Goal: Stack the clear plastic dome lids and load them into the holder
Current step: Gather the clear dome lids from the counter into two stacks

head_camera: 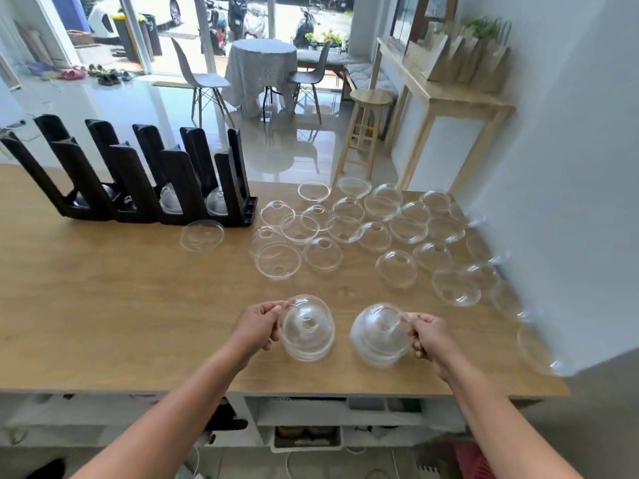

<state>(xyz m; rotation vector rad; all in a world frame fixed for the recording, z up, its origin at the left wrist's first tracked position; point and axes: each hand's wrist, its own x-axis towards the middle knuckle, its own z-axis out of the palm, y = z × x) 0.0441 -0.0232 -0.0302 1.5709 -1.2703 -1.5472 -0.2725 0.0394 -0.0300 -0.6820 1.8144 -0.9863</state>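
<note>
While the left hand [257, 324] grips the first stack [307, 330] of lids by its left rim, the right hand [428, 335] grips the second stack [378, 337] by its right rim. Both hands have their fingers curled round the rims. The two stacks are side by side near the front edge of the table [103, 305], close but not touching. Each stack has its round top up, with a hole in the middle. It is hard to tell if the stacks rest on the wood or hang just over it. Many loose lids [373, 229] lie spread over the right half of the table, some dome up and some dome down. One lone lid [202, 235] lies just in front of the holder [138, 174]. The black holder stands at the back left of the table. A few slot lids [217, 202] sit low in its right slots. A wooden stool [366, 133] stands on the floor past the table.
</note>
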